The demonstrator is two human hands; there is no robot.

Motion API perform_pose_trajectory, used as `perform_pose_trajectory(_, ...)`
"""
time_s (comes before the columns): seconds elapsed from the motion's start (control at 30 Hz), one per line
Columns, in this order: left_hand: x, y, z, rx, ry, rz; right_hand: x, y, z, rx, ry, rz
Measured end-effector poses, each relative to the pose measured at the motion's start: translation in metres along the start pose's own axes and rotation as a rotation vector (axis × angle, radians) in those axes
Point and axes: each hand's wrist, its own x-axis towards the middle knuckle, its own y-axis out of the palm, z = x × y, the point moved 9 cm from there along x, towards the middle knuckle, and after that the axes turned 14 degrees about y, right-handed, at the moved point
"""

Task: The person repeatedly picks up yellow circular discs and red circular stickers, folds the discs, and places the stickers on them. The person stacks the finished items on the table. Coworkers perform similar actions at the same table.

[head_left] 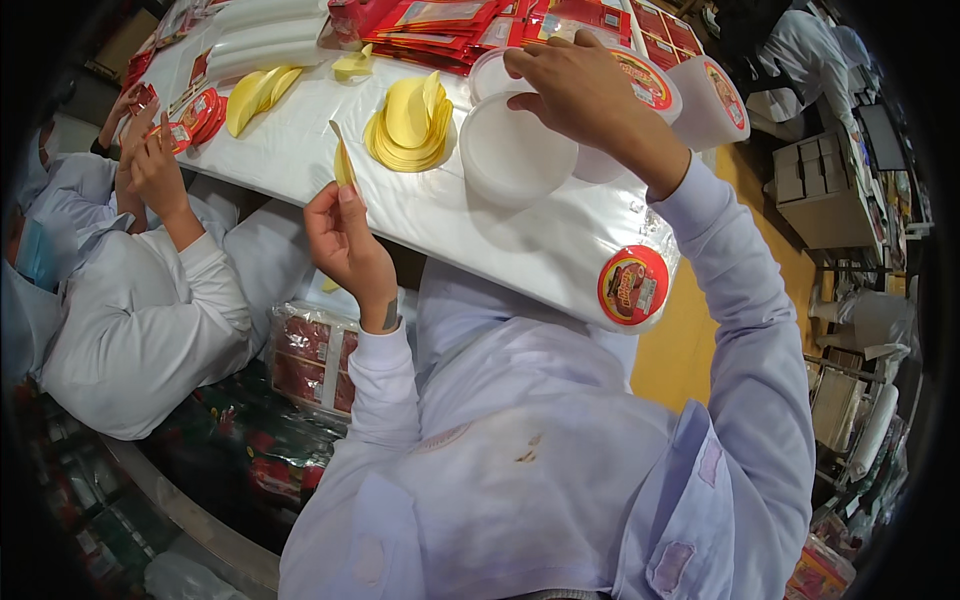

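My left hand (345,235) pinches a thin yellow paper disc (342,163), seen nearly edge-on above the near edge of the table. Right of it lies a fanned stack of yellow paper discs (408,135). My right hand (580,85) reaches over a group of translucent white plastic tubs, its thumb and fingers apart. Below that hand is a white round tub (515,155); another round tub rim (490,75) shows behind it. Whether my fingertips touch a tub is unclear. A tub with a red label (708,100) lies tilted to the right.
One red round label (633,285) lies at the table's near right corner. Red flat packages (440,30) are piled at the back, beside long stacks of white tubs (265,40). At left, another person's hands (155,165) work by red labels (205,115). Wrapped packs (310,350) sit below the table.
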Motion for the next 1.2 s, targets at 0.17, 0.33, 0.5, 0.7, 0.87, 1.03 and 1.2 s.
perform_pose_trajectory(0.17,0.001,-0.013,0.002,0.011,-0.039,-0.038,0.080,0.025,-0.029,-0.191,-0.025,0.296)
perform_pose_trajectory(0.33,0.001,0.000,-0.015,-0.039,-0.068,0.011,0.127,0.097,-0.035,-0.262,0.000,0.614)
perform_pose_trajectory(0.5,-0.008,-0.009,-0.020,-0.137,-0.178,0.064,0.140,0.052,-0.032,0.052,-0.042,0.558)
perform_pose_trajectory(0.7,-0.011,-0.020,-0.003,-0.318,-0.367,-0.053,0.028,-0.106,-0.092,0.195,-0.010,-0.173)
perform_pose_trajectory(0.87,-0.022,0.017,-0.015,-0.423,-0.449,-0.017,-0.087,-0.074,-0.109,0.292,0.152,0.051)
perform_pose_trajectory(1.03,-0.042,0.063,-0.041,-0.466,-0.450,0.156,-0.112,-0.051,-0.097,0.298,0.183,-0.221)
perform_pose_trajectory(1.2,-0.048,0.079,-0.062,-0.361,-0.326,0.311,-0.130,-0.051,-0.087,0.305,0.233,-0.347)
